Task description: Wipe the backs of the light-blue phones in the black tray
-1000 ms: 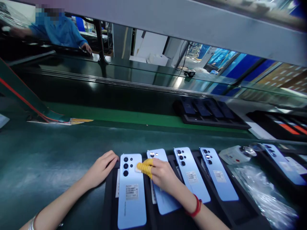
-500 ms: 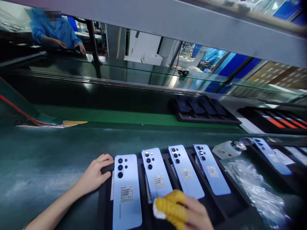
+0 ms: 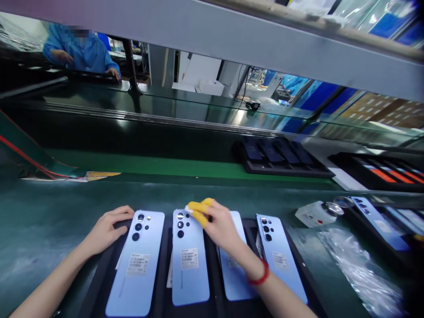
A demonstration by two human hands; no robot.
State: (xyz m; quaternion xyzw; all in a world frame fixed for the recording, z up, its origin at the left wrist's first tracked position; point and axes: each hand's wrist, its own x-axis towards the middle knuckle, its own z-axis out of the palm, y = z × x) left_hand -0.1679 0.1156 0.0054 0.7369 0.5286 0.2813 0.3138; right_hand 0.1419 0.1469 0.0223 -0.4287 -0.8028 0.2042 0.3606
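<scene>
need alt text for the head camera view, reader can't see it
A person's right hand, fingertips in yellow finger cots, presses a small white pad on the second of four light blue smartphones lying face down in a black slotted tray. The left hand rests on the tray's far left corner, on a dark green workbench.

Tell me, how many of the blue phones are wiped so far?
None shows as finished. The right hand, fingers in yellow cots, presses a small white pad on the second phone, by its cameras. The left hand rests on the black tray beside the first phone. The third phone and fourth phone lie untouched.
</scene>
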